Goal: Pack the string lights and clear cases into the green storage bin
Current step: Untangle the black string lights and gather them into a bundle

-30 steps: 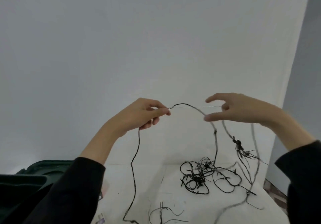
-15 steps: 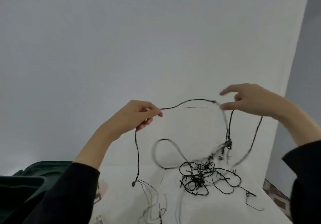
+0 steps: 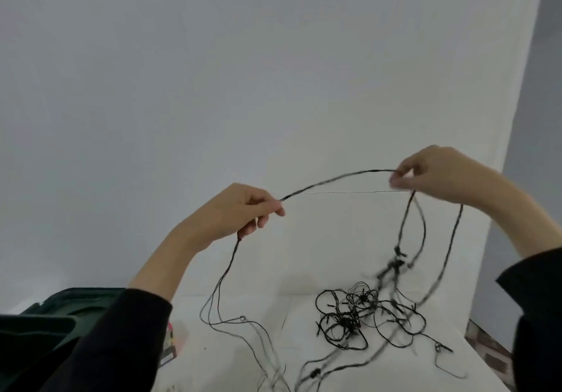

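Observation:
A black string of lights (image 3: 349,312) lies partly tangled on the white table (image 3: 231,361). My left hand (image 3: 240,212) pinches one stretch of the wire, and strands hang from it down to the table. My right hand (image 3: 431,175) is raised higher and pinches the same wire farther along, so a length arches between the two hands. More loops drop from the right hand into the tangle. The green storage bin (image 3: 60,309) stands at the lower left, partly hidden by my left sleeve. I cannot make out any clear case.
A small colourful packet (image 3: 171,343) lies on the table beside the bin. A plain white backdrop rises behind the table. A patterned floor strip (image 3: 483,346) shows past the table's right edge.
Both hands have moved apart, the right one up and to the right, drawing out a longer span of wire. The loops hanging below have swung and lifted off the table.

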Demonstrator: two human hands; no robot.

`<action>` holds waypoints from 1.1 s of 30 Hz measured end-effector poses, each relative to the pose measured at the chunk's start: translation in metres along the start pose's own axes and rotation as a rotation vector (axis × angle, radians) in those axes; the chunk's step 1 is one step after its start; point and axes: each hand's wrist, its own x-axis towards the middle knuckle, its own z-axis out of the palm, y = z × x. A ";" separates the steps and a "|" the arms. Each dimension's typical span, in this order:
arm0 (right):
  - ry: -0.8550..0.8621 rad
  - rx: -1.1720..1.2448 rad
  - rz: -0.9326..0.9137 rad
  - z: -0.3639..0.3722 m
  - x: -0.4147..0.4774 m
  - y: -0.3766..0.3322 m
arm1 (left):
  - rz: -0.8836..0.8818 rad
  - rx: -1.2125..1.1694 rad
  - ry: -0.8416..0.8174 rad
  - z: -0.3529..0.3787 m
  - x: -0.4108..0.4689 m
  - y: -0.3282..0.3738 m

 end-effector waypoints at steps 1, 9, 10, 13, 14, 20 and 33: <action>-0.103 0.020 -0.032 0.002 -0.003 -0.006 | 0.023 -0.013 0.014 0.002 0.002 0.006; -0.212 0.395 -0.217 0.022 -0.003 -0.048 | 0.170 -0.017 -0.005 0.017 0.019 0.043; -0.204 0.399 -0.185 0.018 -0.003 -0.046 | 0.142 -0.038 -0.028 0.014 0.017 0.037; -0.111 0.465 -0.073 0.006 -0.002 -0.028 | 0.049 0.006 -0.128 0.010 0.010 0.013; -0.050 0.468 -0.033 0.001 -0.001 -0.023 | 0.021 0.009 -0.146 0.009 0.007 0.005; -0.265 0.082 -0.073 -0.006 -0.010 -0.014 | 0.038 -0.068 -0.079 0.000 0.001 0.000; -0.111 0.414 -0.041 0.018 0.001 -0.015 | 0.030 -0.099 -0.195 0.002 0.001 0.000</action>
